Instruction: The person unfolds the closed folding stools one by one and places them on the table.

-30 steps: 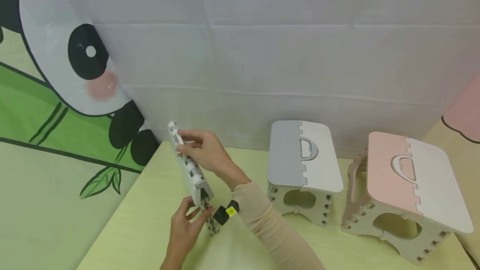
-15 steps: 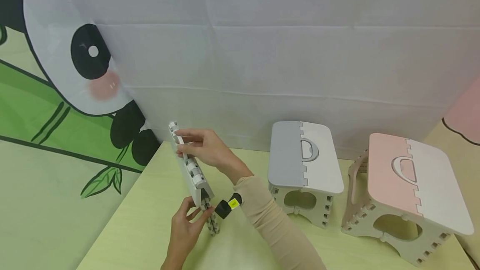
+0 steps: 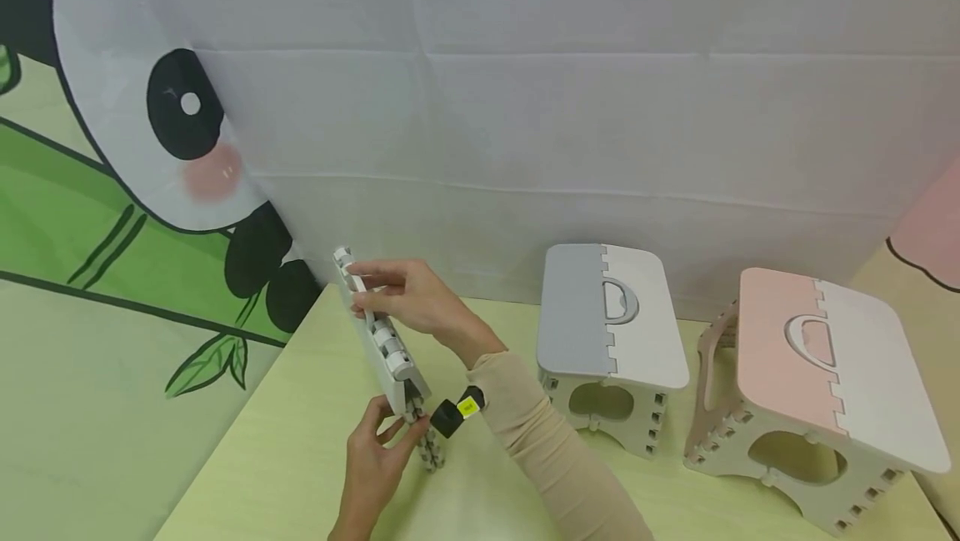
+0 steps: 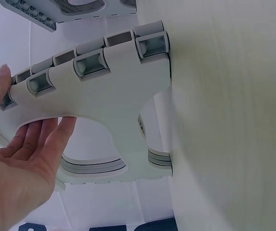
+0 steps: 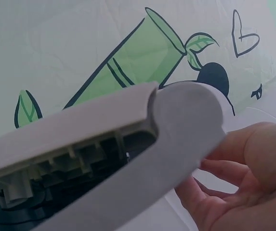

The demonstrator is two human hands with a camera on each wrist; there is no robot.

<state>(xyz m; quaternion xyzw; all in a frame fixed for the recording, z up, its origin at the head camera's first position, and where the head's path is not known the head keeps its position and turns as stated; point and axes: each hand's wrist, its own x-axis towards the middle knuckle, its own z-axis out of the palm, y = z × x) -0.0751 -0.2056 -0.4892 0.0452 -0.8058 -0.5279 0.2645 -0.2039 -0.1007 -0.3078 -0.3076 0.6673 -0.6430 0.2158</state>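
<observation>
A pale folding stool (image 3: 390, 349), mostly folded, stands edge-on at the left of the table in the head view. My right hand (image 3: 423, 299) grips it by the handle along the hinge line at the top. Lower down, my left hand (image 3: 375, 449) pinches the folded leg section. The left wrist view shows the leg panel (image 4: 104, 91) with square hinge knuckles along one edge; the left thumb lies on one side and the fingers reach into the cutout. In the right wrist view, the two seat halves (image 5: 188, 103) meet at an angle, with the right fingers behind them.
An unfolded grey-and-white stool (image 3: 570, 308) stands right of centre, and a larger pink-and-white stool (image 3: 780, 341) beyond it to the right. A pale cloth backdrop (image 3: 487, 124) rises behind the yellowish table (image 3: 255, 458), with a panda print at the left.
The folding stool has shifted very slightly, its upper end a little left and its lower leg end a little right with my left hand. Both hands keep their hold.
</observation>
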